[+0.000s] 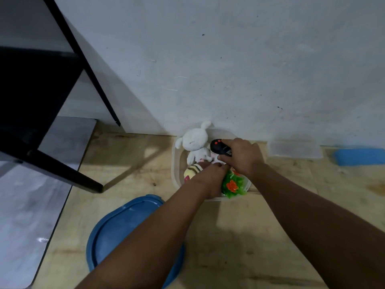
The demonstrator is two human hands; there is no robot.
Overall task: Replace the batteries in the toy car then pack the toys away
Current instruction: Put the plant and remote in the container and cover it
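- Clear plastic container (176,163) sat on the wooden floor (291,205) against the white wall (229,59), at about 12 o'clock from the person.
- Inside it: a white plush bunny (194,142) at the container's 11 o'clock, a yellow striped plush toy (192,171) at its 8 o'clock, and a green toy with orange flowers (233,185) at its 5 o'clock.
- Right hand (242,156) gripped a black remote control (218,146) with orange buttons, thumb curled under it, holding it over the container's 1 o'clock side, just beside the bunny.
- Left hand (210,174) reached into the container's middle, between the striped plush and the green toy. Fingers pointed at the bunny's lower body; can't tell whether they grasped anything, the fingertips were hidden.
- The two hands were touching or nearly so, right above left.
- Toy car: couldn't make one out in view; only the remote was clearly identifiable.
- Blue lid (116,224) lay flat on the floor at 7 o'clock from the container, partly under the left forearm.
- Second clear container (294,150) sat by the wall at 3 o'clock from the first, with a blue lid edge (358,156) further out the same way.
- Black furniture frame (62,130) at 10 o'clock, one leg ending on the floor near the grey mat (31,215).
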